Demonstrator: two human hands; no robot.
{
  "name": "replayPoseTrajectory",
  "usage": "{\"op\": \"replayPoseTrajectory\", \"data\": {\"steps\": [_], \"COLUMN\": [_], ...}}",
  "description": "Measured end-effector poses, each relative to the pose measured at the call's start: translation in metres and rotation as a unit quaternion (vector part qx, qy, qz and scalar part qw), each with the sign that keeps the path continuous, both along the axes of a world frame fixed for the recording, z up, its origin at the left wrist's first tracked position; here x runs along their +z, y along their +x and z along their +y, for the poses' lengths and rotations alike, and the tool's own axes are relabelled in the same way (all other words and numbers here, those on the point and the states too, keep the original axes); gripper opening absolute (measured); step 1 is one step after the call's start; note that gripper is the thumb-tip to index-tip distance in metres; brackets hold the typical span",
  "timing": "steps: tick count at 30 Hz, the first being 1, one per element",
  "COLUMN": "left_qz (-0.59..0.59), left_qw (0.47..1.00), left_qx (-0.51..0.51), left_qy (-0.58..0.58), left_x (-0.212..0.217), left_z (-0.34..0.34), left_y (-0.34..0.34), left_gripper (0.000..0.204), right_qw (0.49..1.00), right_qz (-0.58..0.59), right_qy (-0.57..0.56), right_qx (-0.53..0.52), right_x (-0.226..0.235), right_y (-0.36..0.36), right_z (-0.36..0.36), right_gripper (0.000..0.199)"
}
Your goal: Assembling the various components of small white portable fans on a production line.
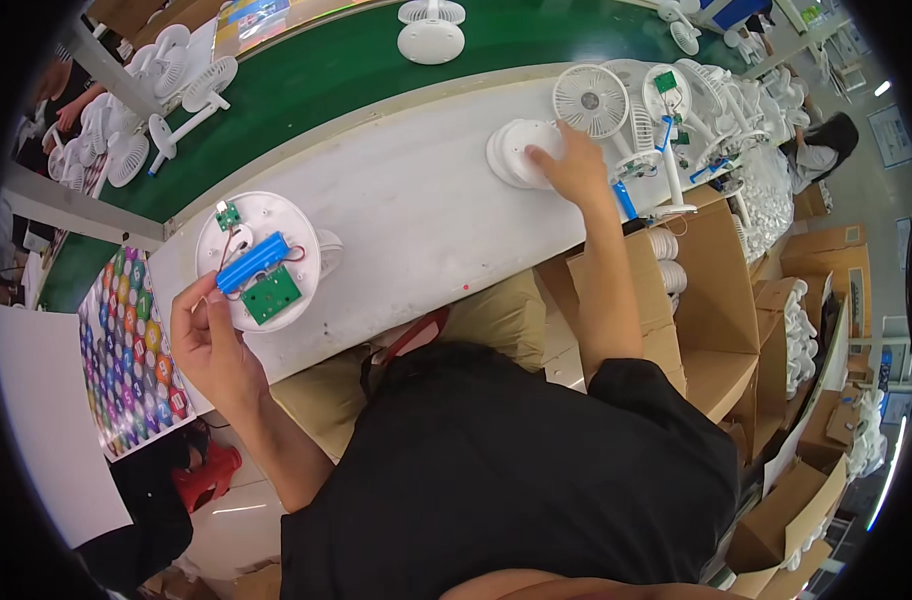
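My left hand (208, 340) holds the near edge of an open round white fan base (260, 258) on the white table (406, 220). Inside the base lie a blue cylindrical battery (253, 262), a green circuit board (272, 295) and a small green board (227, 215), joined by thin wires. My right hand (574, 165) reaches far right and rests on a stack of round white covers (516, 152). Just beyond that hand stand several small white fans (592, 100) on stems.
A green conveyor belt (316, 70) runs behind the table, carrying a white fan (431, 32) and more fan parts (181, 85) at the left. Open cardboard boxes (711, 300) with white parts stand at my right. A colourful dotted sheet (136, 350) lies at the left. Other people work at the far edges.
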State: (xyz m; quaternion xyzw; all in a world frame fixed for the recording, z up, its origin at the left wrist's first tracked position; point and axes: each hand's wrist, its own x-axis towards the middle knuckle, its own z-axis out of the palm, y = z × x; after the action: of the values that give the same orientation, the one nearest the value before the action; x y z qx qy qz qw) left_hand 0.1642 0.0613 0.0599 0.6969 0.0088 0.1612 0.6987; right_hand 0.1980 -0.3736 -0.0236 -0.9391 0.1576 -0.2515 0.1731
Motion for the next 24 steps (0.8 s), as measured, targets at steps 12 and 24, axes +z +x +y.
{"op": "replayPoseTrajectory", "data": {"steps": [12,24], "left_qz": [0.053,0.03], "left_qw": [0.997,0.998], "left_qx": [-0.005,-0.011], "left_qy": [-0.047,-0.049], "left_x": [0.007,-0.002], "left_z": [-0.037,-0.05], "left_y": [0.007,-0.02], "left_gripper": [0.044,0.045], "right_qw": [0.973,0.71], "right_qz": [0.146,0.042], "right_qy": [-0.052,0.638], "right_qx": [0.173,0.295], "right_x": [0.036,0.079], "right_y": [-0.017,-0.08], "right_z": [0.015,0.086], "right_gripper": [0.062,0.046]}}
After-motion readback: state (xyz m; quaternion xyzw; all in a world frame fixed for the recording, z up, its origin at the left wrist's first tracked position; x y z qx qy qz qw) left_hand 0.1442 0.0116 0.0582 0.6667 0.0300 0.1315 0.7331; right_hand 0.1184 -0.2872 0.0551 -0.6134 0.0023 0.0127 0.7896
